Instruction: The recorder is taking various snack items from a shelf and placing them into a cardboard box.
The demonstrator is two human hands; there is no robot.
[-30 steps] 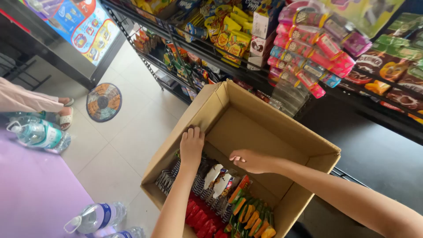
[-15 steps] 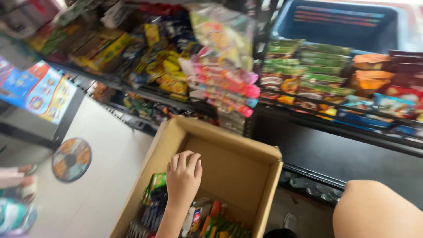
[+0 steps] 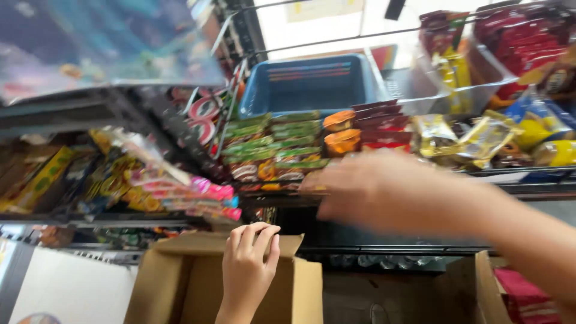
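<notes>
**Left hand on the box flap, right hand at the snack shelf**

The left hand [image 3: 247,270] rests on the far flap of an open cardboard box [image 3: 180,282], its fingers [image 3: 259,237] hooked loosely over the flap's edge and gripping nothing else. The box sits low in the view, below the shelving, and what lies inside it is hidden here.

The right hand [image 3: 372,189] reaches across from the right at the level of the middle shelf, just in front of the stacked green-wrapped snack packs [image 3: 270,147]. It is heavily blurred, so whether it is spread, closed or carrying anything cannot be told.

Behind the hand stand two small orange-lidded tubs [image 3: 340,132] and a stack of dark red packets [image 3: 384,126]. Above them sits a blue plastic basket [image 3: 309,84], and to its right a clear bin [image 3: 474,78] with red and yellow packs. Gold-wrapped sweets [image 3: 474,138] lie further right on the shelf. To the left, pink packets [image 3: 201,198] hang out over the shelf edge above the box. A second cardboard box [image 3: 465,288] with red packs inside shows at the lower right.
</notes>
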